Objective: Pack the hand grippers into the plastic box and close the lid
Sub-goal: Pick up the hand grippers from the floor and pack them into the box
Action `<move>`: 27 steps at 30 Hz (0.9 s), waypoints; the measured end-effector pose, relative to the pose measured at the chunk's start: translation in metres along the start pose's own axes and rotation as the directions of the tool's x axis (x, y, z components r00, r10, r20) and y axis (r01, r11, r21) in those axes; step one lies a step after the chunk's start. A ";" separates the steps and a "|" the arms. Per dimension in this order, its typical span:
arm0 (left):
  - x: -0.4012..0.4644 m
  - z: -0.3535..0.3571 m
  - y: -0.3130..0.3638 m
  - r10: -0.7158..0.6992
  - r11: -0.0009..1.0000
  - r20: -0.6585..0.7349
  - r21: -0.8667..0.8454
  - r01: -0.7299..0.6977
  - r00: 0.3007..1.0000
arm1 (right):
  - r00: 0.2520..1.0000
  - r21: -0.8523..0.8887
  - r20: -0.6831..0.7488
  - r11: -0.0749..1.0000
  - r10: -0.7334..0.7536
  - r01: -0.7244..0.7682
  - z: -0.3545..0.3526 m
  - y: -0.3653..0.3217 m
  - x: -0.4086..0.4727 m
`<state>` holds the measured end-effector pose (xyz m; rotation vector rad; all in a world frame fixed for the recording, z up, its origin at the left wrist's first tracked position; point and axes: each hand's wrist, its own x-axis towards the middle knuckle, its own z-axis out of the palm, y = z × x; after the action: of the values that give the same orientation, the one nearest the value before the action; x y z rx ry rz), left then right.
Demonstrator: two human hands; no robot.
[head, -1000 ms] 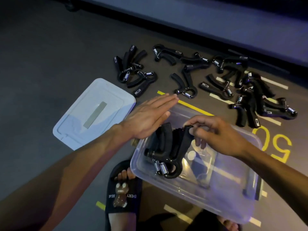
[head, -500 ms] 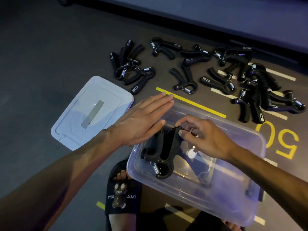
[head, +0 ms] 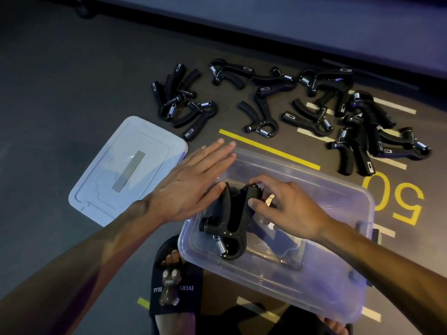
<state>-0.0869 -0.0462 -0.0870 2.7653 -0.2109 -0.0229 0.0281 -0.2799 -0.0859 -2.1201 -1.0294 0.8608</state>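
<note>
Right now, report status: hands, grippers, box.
Left hand flat at box rim. Right hand pinching gripper in box. Lid off, left. Nothing blocking.

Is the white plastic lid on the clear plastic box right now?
No, the white plastic lid lies on the floor beside the open clear plastic box.

Black slipper [head: 173,284], yellow floor line [head: 269,149]

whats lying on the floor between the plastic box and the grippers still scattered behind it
In the head view, a yellow floor line runs between the plastic box and the loose hand grippers; otherwise bare floor.
</note>
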 end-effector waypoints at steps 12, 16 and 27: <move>-0.004 -0.002 -0.002 -0.076 0.986 -0.020 -0.150 0.072 0.997 | 0.999 -0.002 0.022 0.999 0.049 -0.049 -0.003 -0.001 -0.003; -0.003 -0.005 -0.012 -0.120 0.981 -0.049 -0.156 0.111 0.992 | 0.998 -0.036 -0.064 0.999 -0.005 0.002 -0.022 -0.002 -0.003; 0.032 -0.002 -0.092 -0.430 0.863 0.065 -0.262 0.432 0.900 | 0.964 0.004 -0.258 0.998 -0.059 0.062 -0.071 0.000 0.064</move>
<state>-0.0419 0.0348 -0.1176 2.4791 0.3897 -0.1613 0.1138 -0.2442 -0.0618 -2.1116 -0.9440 0.5414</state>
